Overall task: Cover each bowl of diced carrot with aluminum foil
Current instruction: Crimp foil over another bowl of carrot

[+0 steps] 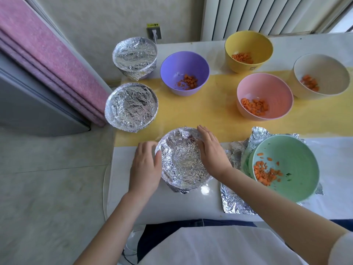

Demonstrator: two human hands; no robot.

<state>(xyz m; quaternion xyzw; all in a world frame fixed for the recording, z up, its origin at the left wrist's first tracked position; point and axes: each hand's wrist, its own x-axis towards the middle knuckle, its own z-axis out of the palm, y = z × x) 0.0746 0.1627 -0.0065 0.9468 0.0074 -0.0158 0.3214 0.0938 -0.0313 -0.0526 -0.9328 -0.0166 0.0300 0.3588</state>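
Foil [181,163] at bottom middle is pressed by the flat left hand [145,166] and right hand [212,150]. Hard pushing could rip it

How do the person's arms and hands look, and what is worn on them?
The left forearm and the right forearm are bare. The left hand and the right hand have no gloves, and I see no ring, watch or bracelet. A white sleeve shows only at the right upper arm, in the lower right corner.

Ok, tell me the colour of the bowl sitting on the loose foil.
Pale green bowl, head view.
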